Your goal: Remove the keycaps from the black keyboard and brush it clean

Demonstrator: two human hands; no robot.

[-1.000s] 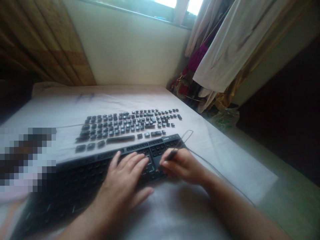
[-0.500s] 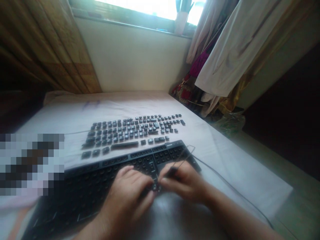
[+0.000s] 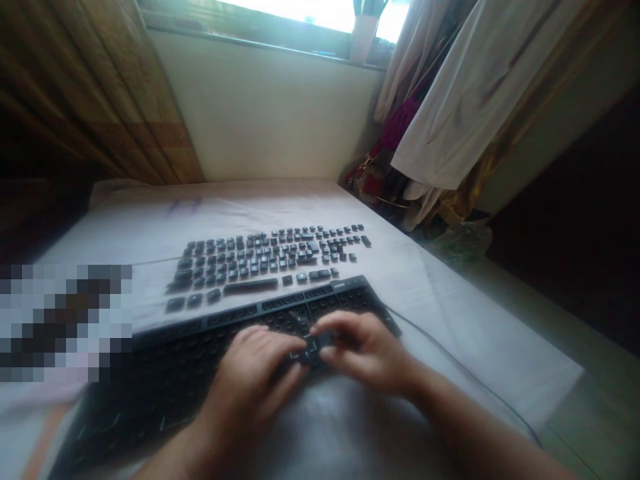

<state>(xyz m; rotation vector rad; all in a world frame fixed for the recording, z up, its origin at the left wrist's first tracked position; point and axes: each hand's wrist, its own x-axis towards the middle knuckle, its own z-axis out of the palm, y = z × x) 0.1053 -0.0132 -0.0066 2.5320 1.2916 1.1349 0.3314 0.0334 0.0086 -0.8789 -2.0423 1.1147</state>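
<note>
A black computer keyboard lies at a slant on the cloth, most of its keycaps off and bare key sockets showing. My left hand grips its front edge near the arrow keys, thumb below and fingers on top. Opposite, my right hand is closed, thumb and fingertips around the black handle of a wire keycap puller. Its wire loop cannot be made out now. Between both hands are a few dark keys with pale edges. Behind the keyboard, loose black keycaps lie in rows, with a long space bar in front.
The white cloth covers the work surface, whose edge drops off at the right. A cable runs from the keyboard toward the front right. Hanging clothes, a curtain and a window with a plant pot stand beyond.
My right hand has turned the puller, so the wire loop that pointed up and away no longer shows. Its fingers moved slightly up. My left hand stays at the keyboard's front edge.
</note>
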